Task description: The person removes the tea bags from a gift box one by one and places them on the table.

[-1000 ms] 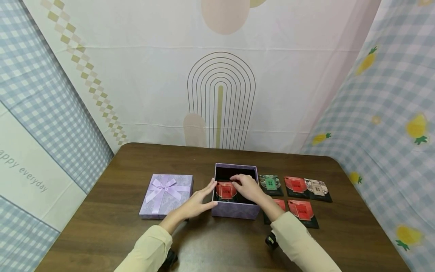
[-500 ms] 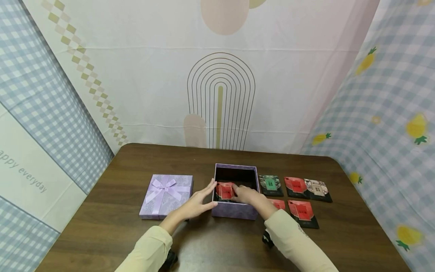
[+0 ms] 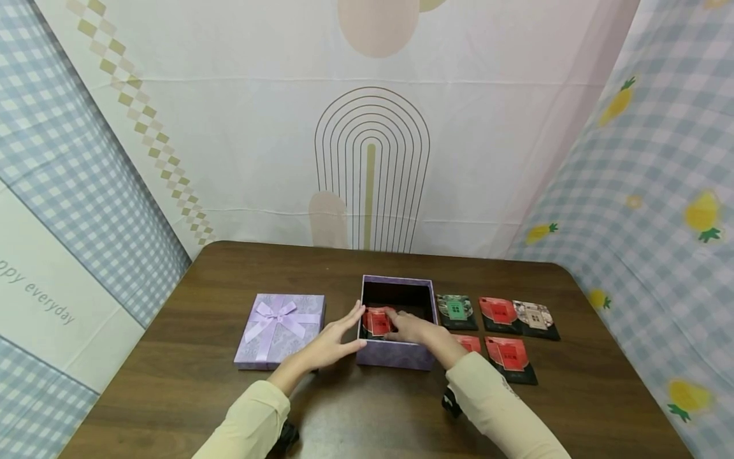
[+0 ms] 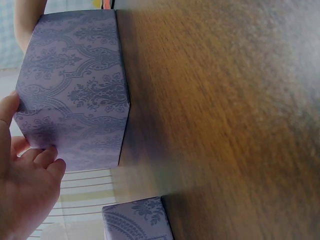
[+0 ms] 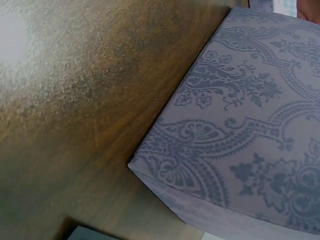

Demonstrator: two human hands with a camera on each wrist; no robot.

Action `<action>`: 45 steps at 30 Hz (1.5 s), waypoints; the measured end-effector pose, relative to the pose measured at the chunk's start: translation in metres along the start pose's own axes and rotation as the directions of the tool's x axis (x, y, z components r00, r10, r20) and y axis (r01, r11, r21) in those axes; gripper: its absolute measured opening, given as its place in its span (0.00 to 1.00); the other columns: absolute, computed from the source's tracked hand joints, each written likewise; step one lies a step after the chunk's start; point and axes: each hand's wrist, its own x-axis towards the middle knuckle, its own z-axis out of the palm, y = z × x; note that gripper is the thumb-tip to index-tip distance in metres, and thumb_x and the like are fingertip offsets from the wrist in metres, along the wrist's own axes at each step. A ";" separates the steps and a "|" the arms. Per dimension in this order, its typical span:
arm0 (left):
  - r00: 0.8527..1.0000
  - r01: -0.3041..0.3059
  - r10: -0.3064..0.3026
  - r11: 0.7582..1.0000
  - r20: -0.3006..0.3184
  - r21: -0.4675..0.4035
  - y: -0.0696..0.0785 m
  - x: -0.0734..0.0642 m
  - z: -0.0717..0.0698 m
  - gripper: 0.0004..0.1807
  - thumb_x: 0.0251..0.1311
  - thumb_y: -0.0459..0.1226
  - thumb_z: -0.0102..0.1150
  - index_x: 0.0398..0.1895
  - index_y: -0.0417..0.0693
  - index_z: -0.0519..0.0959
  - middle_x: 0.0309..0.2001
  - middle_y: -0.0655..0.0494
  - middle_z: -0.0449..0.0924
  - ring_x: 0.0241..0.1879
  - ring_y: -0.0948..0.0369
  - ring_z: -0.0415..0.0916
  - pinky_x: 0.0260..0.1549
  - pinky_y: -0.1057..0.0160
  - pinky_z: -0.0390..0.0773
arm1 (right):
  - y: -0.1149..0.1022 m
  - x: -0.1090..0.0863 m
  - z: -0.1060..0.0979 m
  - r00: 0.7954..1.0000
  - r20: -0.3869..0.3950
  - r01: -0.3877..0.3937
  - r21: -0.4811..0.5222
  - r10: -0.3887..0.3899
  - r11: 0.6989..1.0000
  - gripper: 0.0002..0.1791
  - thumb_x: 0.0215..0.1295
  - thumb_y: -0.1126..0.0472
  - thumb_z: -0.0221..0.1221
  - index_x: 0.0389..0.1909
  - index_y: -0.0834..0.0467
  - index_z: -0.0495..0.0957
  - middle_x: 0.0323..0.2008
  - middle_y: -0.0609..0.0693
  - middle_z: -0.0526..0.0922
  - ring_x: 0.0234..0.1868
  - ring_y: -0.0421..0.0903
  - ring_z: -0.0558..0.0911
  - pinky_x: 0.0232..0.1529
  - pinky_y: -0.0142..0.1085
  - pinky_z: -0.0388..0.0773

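Note:
A purple patterned gift box [image 3: 395,354] stands open at the middle of the table, its inside dark. In its left part sits a square red and black packet [image 3: 376,322]. My left hand [image 3: 332,341] rests on the box's front left corner, the thumb at the front wall and the fingers along the left side. In the left wrist view, its fingertips touch the patterned wall. My right hand [image 3: 414,329] reaches over the front rim into the box. Its thumb and index finger touch the packet's right edge, spread apart, while the other fingers are partly hidden.
Left of the box lies its purple lid [image 3: 281,328] with a ribbon bow. At right lie more flat packets: a green one [image 3: 457,312], a beige one [image 3: 536,319] and several red ones, including a front red packet [image 3: 510,358], one partly behind the right forearm.
Inside the box, my right hand has come down from the packet's top right corner to its right edge and shifted slightly left. My left hand has stayed at the box corner.

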 end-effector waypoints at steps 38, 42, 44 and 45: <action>1.000 -0.020 0.020 1.000 -0.002 0.006 -0.003 0.001 0.000 0.37 0.61 0.39 0.54 0.68 0.34 0.51 0.70 0.39 0.43 0.66 0.48 0.50 0.62 0.46 0.55 | 0.001 0.002 -0.004 0.947 -0.209 0.279 0.172 -0.242 0.945 0.17 0.63 0.66 0.53 0.52 0.69 0.73 0.47 0.61 0.79 0.44 0.48 0.78 0.45 0.42 0.75; 1.000 -0.024 0.024 1.000 -0.005 0.009 -0.002 0.001 0.001 0.37 0.60 0.39 0.54 0.68 0.34 0.51 0.69 0.38 0.44 0.66 0.48 0.50 0.62 0.46 0.55 | 0.000 -0.001 -0.005 0.944 -0.243 0.267 0.165 -0.223 0.949 0.20 0.60 0.67 0.55 0.53 0.68 0.72 0.48 0.61 0.78 0.46 0.50 0.78 0.47 0.44 0.74; 1.000 -0.024 0.024 1.000 -0.006 0.010 -0.002 0.001 0.001 0.37 0.60 0.39 0.54 0.68 0.34 0.51 0.69 0.38 0.44 0.66 0.48 0.50 0.62 0.46 0.55 | 0.000 -0.003 -0.005 0.940 -0.260 0.267 0.156 -0.221 0.951 0.22 0.58 0.68 0.56 0.54 0.68 0.71 0.50 0.61 0.77 0.49 0.53 0.76 0.50 0.47 0.72; 1.000 -0.026 0.026 1.000 -0.005 0.010 -0.002 0.001 0.001 0.37 0.60 0.39 0.54 0.68 0.34 0.51 0.69 0.38 0.44 0.66 0.48 0.50 0.62 0.46 0.55 | 0.000 -0.004 -0.006 0.938 -0.270 0.267 0.154 -0.219 0.951 0.23 0.57 0.68 0.57 0.55 0.67 0.70 0.51 0.61 0.77 0.51 0.54 0.75 0.52 0.49 0.71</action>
